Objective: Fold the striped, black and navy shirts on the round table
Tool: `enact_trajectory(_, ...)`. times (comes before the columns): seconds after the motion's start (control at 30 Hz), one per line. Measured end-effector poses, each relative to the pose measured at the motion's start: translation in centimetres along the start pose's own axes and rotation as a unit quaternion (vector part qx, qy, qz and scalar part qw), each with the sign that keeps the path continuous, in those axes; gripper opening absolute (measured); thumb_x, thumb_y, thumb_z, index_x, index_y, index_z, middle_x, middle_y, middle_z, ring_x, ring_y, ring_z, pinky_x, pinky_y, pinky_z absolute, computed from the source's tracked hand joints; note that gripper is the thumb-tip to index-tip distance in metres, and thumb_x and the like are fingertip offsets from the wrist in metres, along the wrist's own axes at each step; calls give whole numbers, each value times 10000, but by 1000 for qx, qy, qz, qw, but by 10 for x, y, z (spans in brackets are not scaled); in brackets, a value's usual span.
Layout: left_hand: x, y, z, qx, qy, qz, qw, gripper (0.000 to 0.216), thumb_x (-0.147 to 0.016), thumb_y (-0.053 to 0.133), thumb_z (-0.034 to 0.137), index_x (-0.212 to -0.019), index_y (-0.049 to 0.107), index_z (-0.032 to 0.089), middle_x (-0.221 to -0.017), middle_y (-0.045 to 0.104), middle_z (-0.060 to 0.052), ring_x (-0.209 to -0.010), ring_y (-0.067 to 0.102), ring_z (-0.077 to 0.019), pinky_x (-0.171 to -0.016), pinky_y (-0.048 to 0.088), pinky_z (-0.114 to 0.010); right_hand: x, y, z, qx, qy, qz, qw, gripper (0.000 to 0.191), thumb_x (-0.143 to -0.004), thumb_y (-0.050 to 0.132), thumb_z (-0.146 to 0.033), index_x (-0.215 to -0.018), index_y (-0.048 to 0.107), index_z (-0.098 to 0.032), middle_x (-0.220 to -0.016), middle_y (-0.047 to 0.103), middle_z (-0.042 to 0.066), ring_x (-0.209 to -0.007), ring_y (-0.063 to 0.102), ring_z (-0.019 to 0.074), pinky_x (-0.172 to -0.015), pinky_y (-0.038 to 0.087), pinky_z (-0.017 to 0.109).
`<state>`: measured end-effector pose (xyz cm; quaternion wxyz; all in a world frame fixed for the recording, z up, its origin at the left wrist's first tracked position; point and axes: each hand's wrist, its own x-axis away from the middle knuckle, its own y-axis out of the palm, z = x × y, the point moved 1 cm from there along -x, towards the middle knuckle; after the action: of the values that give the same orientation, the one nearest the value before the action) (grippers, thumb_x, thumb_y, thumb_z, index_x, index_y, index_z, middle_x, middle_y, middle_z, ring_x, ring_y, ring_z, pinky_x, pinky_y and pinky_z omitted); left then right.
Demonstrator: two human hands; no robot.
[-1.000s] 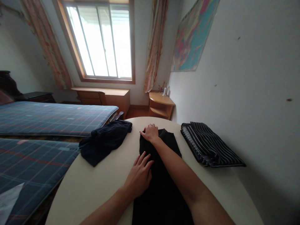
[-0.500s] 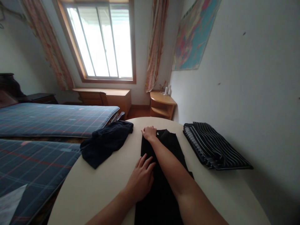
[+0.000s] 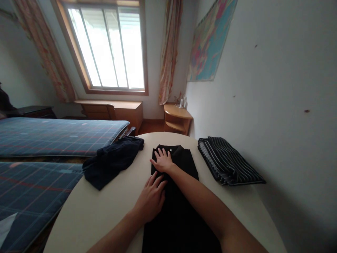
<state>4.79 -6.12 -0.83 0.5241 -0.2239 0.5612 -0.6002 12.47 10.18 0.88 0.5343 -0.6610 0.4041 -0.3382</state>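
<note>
Black garment lies flat, small pale label at collar

Both forearms are bare, tapering smoothly to narrow wrists and slender, bare fingers.

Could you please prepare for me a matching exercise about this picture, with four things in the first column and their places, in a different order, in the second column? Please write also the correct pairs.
Column 1
1. black garment
2. navy cloth
3. striped cloth
4. poster

Column 2
a. on the wall
b. on the left side of the table
c. under the right hand
d. on the right side of the table

Pairs: 1-c; 2-b; 3-d; 4-a
</note>
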Motion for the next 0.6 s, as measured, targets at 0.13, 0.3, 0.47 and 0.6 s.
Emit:
enact_trajectory(0.13, 0, 1, -1, -1, 4, 4, 1000, 408, -930, 456, 181, -1314, 588, 206, -1453, 510, -63, -1438, 315, -320, -1163, 328, -545, -4, 8, 9, -50, -5, -19, 999, 743, -982, 223, -643, -1573, 239, -194, -1648, 46, 77, -1510, -13, 300, -1186, -5, 537)
enact_trajectory(0.3, 0, 1, -4, 0, 5, 15, 1000, 389, -933, 468, 195, -1302, 590, 207, -1443, 525, -49, -1430, 339, -303, -1163, 340, -519, 16, -19, 25, -91, -60, 37, 993, 550, -1018, 327, -490, -1433, 495, -169, -1572, 339, 100, -1473, 225, 274, -1194, 120, 463)
enact_trajectory(0.47, -1, -5, -5, 14, 8, 37, 999, 295, -913, 509, 205, -1177, 639, 193, -1312, 602, -78, -1359, 436, -281, -1136, 388, -464, 84, -53, 60, -52, -56, 86, 993, 293, -962, 491, -379, -1032, 702, -188, -1098, 696, 91, -1027, 627, 225, -904, 433, 316)
enact_trajectory(0.6, -2, -9, -5, 30, 14, 38, 999, 241, -907, 509, 207, -1111, 637, 199, -1201, 613, -87, -1250, 505, -265, -1089, 430, -443, 140, -63, 89, -62, -37, 33, 997, 260, -930, 547, -413, -940, 694, -199, -901, 708, 53, -797, 639, 188, -704, 430, 282)
